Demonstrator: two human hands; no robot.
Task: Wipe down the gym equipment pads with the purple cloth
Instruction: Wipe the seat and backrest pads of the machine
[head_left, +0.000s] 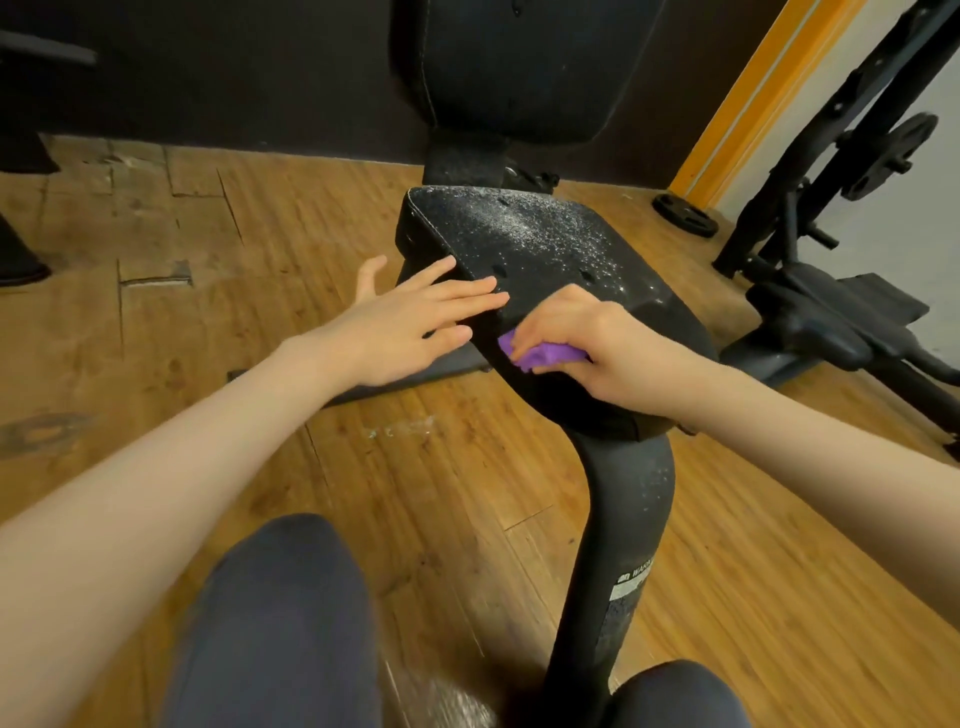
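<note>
A black seat pad of a gym bench fills the middle of the head view, its far half speckled with white dust or droplets. My right hand grips a bunched purple cloth and presses it on the pad's near left part. My left hand lies with straight fingers on the pad's left edge, fingertips touching the surface. Behind the seat stands the upright black back pad, also lightly speckled.
The bench's curved black post with a warning label runs down between my knees. A black rack with weight plates stands at the right. A loose plate lies on the wooden floor by the orange door frame.
</note>
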